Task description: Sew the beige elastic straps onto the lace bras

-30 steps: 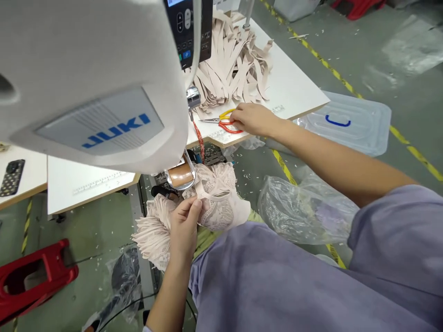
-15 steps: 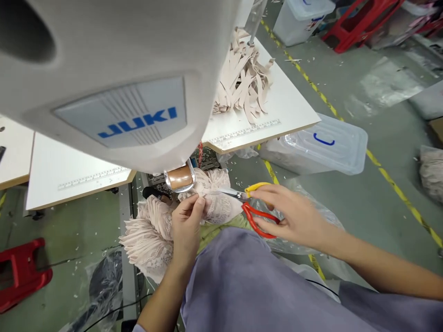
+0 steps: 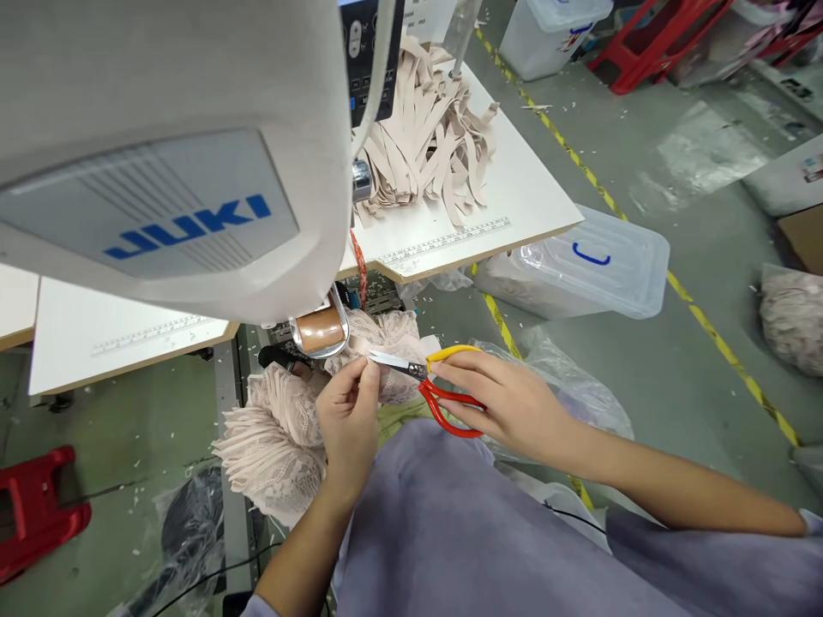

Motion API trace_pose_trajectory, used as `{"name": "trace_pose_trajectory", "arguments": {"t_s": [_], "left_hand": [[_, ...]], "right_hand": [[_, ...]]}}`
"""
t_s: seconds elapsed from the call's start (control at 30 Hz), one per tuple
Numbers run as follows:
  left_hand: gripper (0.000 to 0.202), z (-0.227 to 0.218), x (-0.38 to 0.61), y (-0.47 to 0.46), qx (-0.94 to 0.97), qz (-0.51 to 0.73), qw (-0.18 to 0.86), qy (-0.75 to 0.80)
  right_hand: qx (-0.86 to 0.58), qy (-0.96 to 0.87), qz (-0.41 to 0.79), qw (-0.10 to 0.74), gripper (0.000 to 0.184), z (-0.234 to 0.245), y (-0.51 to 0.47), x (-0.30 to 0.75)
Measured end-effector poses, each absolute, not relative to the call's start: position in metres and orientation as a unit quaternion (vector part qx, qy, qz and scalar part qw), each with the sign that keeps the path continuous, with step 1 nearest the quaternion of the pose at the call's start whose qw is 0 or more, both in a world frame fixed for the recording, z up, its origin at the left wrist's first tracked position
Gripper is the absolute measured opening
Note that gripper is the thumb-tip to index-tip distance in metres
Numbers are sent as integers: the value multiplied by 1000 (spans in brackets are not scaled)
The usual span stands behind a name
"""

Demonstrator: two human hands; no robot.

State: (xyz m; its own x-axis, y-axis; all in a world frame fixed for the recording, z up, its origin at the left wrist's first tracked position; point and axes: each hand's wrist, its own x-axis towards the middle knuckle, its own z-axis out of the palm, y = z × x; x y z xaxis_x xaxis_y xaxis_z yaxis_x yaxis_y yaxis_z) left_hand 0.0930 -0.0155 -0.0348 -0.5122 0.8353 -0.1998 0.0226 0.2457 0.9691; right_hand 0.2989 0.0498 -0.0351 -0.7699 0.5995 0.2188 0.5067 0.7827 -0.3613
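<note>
Red- and yellow-handled scissors [image 3: 421, 374] are in my right hand [image 3: 514, 403], its fingers through the loops. Their blades point left, with the tips right beside my left fingertips. My left hand [image 3: 351, 407] is closed in a pinch on pale pink lace fabric [image 3: 402, 381] below the sewing machine's head. Just what lies between thumb and forefinger is too small to make out clearly. To the left of that hand hangs a thick gathered bunch of the same lace pieces [image 3: 276, 446].
The white sewing machine head [image 3: 193, 197] looms above and left of my hands. Beige fabric strips [image 3: 430, 146] lie on the white table [image 3: 527, 184]. A lidded plastic box [image 3: 591, 266] stands on the floor to the right, and a red stool [image 3: 39, 506] at far left.
My right hand has brought the scissors left, so their tips now reach my left fingertips. The view has shifted, uncovering a control panel behind the machine head.
</note>
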Motion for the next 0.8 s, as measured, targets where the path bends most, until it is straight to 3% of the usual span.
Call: {"name": "trace_pose_trajectory", "arguments": {"t_s": [0.67, 0.8], "left_hand": [[24, -50, 91, -15, 388, 494, 306, 715], [24, -52, 87, -14, 367, 498, 331, 713]], "right_hand": [[-310, -935, 131, 110, 28, -24, 42, 298], [-302, -937, 132, 114, 30, -25, 44, 297]]}}
